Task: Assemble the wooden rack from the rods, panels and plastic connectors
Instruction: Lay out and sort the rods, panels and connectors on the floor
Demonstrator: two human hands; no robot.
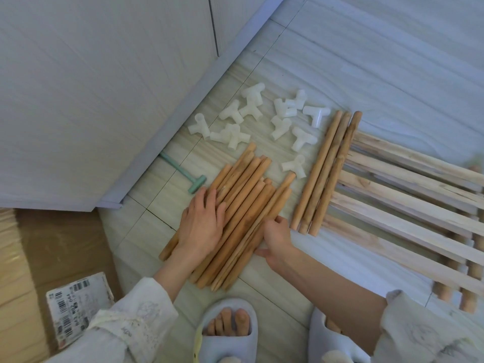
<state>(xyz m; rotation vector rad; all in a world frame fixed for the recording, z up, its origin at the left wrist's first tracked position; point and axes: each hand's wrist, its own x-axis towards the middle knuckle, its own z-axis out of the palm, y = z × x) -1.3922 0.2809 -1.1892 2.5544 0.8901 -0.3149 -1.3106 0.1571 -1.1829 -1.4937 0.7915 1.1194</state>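
Observation:
A pile of several short wooden rods [246, 203] lies on the tiled floor in the middle. My left hand [200, 224] rests flat on top of the pile's left side, fingers straight. My right hand [276, 238] touches the pile's right edge, its fingers against the outermost rods. Three longer rods [323, 174] lie side by side to the right. Slatted wooden panels [408, 205] are stacked further right. Several white plastic connectors [262, 119] are scattered on the floor beyond the rods.
A small green plastic mallet [183, 171] lies left of the rods by a white cabinet [104, 100]. A cardboard box [52, 258] with a shipping label sits at the lower left. My slippered feet [227, 326] stand at the bottom.

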